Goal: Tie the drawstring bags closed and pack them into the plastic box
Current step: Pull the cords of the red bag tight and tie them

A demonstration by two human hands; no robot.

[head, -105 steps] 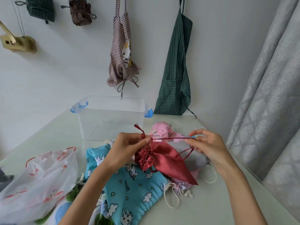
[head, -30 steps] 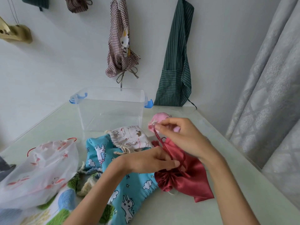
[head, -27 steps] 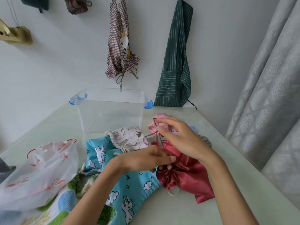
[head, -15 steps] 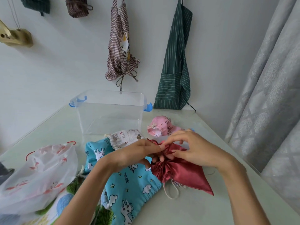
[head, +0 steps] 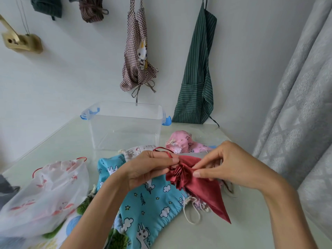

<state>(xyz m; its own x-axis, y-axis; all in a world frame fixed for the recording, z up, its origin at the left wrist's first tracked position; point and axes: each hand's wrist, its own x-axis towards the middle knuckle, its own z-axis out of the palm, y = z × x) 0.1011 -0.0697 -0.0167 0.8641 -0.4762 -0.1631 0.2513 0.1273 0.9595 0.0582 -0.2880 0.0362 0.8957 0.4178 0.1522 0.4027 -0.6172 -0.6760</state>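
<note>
While the clear plastic box [head: 125, 126] is standing empty behind, a gathered red drawstring bag [head: 194, 182] is being pinched above the table [head: 251, 230] by the left hand [head: 149, 169] and right hand [head: 228, 168], cord looped over left fingers.

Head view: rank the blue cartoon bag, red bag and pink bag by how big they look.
1. Blue cartoon bag, though partly under the arms.
2. Red bag.
3. Pink bag, smallest as seen; it lies farther off and partly hidden, so true size is unsure.
</note>
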